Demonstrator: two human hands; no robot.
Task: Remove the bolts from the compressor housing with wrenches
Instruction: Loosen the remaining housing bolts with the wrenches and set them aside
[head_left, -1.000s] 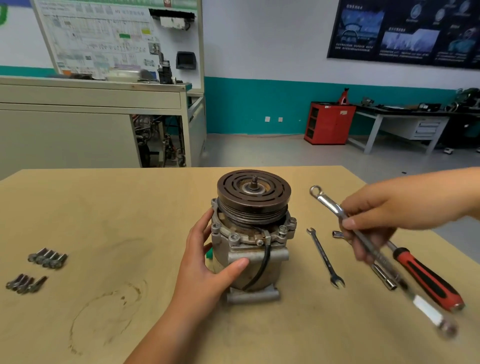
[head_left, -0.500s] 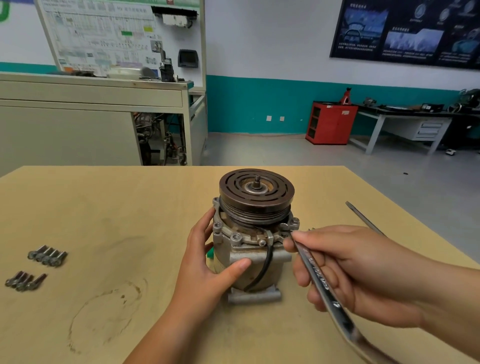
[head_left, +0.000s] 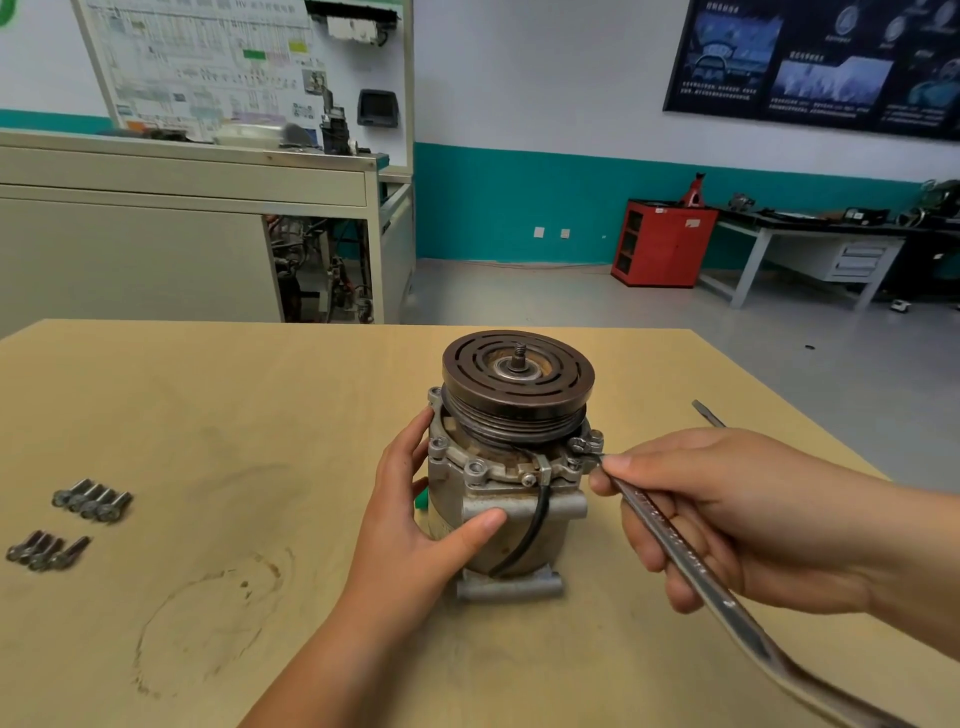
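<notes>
So, the right grip (head_left: 727, 519) is clenching the wrench (head_left: 675, 540) mid-shank, with its ring end seemingly sitting on a flange bolt (head_left: 584, 444), though it's hard to tell. The left grip (head_left: 415, 530) is wrapping the compressor housing (head_left: 498, 499), which is standing upright on the surface (head_left: 208, 415). It's probably a heavy, greasy casting, so I'd be bracing it low on the body.
</notes>
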